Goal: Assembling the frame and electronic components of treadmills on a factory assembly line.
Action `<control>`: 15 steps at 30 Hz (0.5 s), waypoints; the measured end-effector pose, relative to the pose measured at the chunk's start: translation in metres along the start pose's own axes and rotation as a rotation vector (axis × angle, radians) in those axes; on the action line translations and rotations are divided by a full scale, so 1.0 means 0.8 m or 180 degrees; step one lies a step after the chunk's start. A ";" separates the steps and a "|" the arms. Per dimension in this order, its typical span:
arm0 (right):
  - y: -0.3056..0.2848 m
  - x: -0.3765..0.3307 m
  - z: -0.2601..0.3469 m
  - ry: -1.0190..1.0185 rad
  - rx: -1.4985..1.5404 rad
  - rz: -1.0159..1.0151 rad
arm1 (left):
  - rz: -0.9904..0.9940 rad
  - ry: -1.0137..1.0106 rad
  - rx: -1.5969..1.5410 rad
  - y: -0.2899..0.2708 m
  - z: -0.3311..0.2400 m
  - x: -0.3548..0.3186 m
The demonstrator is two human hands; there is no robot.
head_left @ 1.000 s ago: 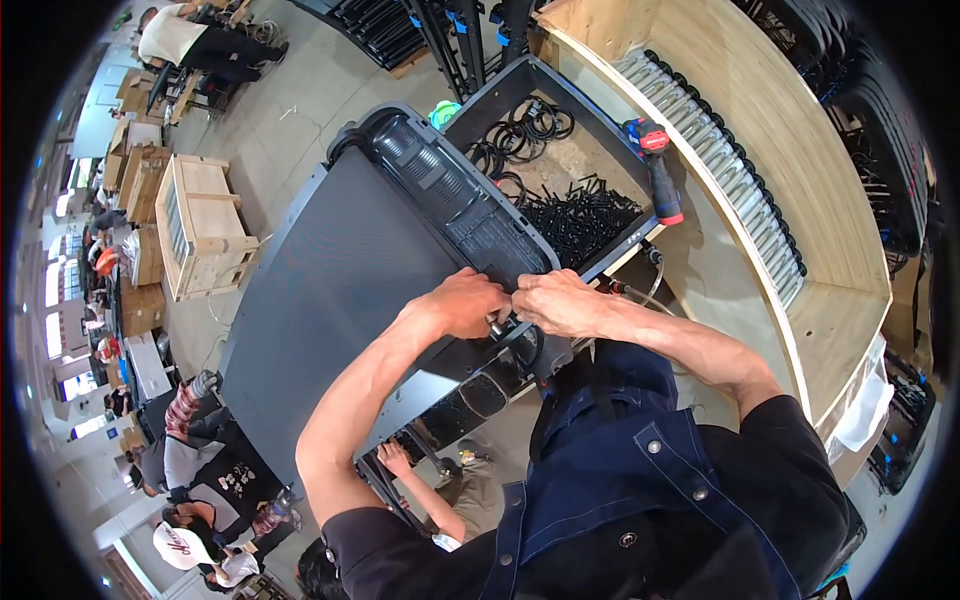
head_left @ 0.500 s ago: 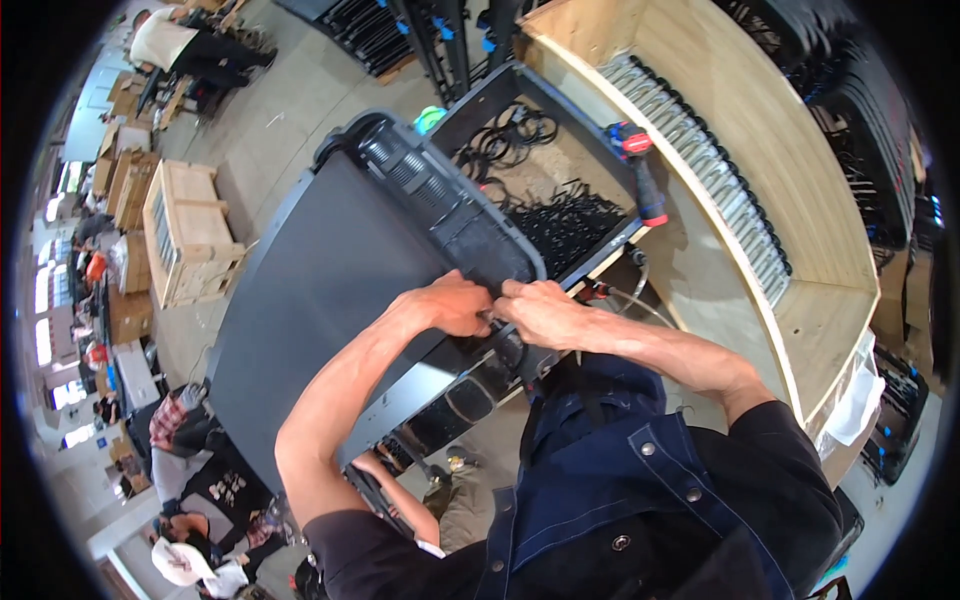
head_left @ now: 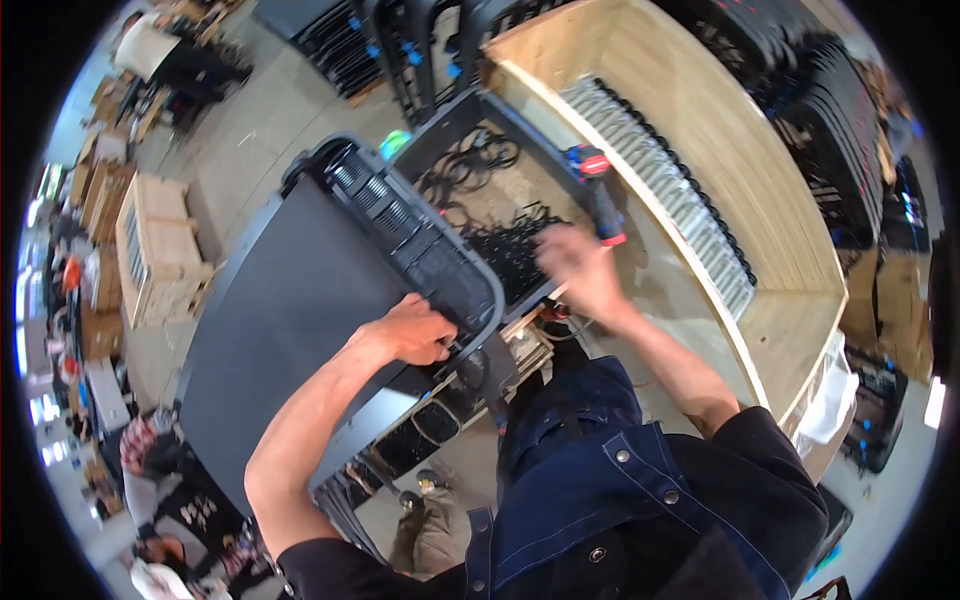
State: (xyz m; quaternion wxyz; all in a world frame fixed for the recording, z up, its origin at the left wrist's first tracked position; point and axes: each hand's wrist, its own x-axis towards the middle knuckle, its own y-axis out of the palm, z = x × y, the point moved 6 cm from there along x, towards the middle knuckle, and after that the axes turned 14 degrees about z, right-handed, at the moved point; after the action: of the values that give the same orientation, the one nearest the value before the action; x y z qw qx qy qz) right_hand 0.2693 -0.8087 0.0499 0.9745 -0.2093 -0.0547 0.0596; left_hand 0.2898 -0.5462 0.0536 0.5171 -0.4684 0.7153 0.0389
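Right hand (head_left: 580,268) just broke away toward black screws (head_left: 503,250); left hand (head_left: 408,333) curls alone at plastic housing (head_left: 440,268). I can't tell either grip.

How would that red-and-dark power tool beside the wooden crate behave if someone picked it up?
The power tool would probably stay stiff, as it looks hard and moulded. Its bulky head and slimmer grip suggest it may feel unevenly weighted. That irregular outline probably won't roll smoothly.

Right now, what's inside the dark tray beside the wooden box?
Far in the tray lie black, cable-like loops; nearer is a heap of small black parts. The blurred right hand covers one near corner; whatever lies beneath the heap is hidden.
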 end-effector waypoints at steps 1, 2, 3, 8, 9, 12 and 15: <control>-0.047 -0.002 -0.043 0.0477 -0.0601 -0.0670 | 0.0034 -0.0077 0.0092 -0.003 -0.003 0.001; -0.074 0.002 -0.062 0.0505 -0.1170 -0.0882 | 0.0048 -0.0165 -0.0017 -0.002 -0.002 0.001; -0.095 0.004 -0.099 0.0845 -0.2034 -0.0864 | 0.0116 -0.0164 -0.0063 -0.005 -0.002 0.003; -0.104 0.064 -0.207 0.1693 -0.1196 -0.0347 | 0.0282 -0.0314 -0.0323 0.001 0.003 0.004; -0.106 0.071 -0.211 0.1663 -0.1171 -0.0303 | 0.0280 -0.0356 -0.0364 -0.001 0.006 0.007; -0.109 0.073 -0.207 0.1763 -0.0952 -0.0320 | 0.0459 -0.0354 -0.0296 0.000 0.002 0.009; -0.127 0.027 -0.160 0.0881 -0.0251 -0.0581 | 0.0485 -0.0349 -0.0400 -0.007 -0.001 0.007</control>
State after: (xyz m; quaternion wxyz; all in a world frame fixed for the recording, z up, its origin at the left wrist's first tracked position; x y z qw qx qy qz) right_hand 0.3166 -0.9493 -0.0225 0.9651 -0.2476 0.0590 -0.0609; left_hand 0.2929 -0.5531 0.0518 0.5206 -0.4414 0.7156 0.1484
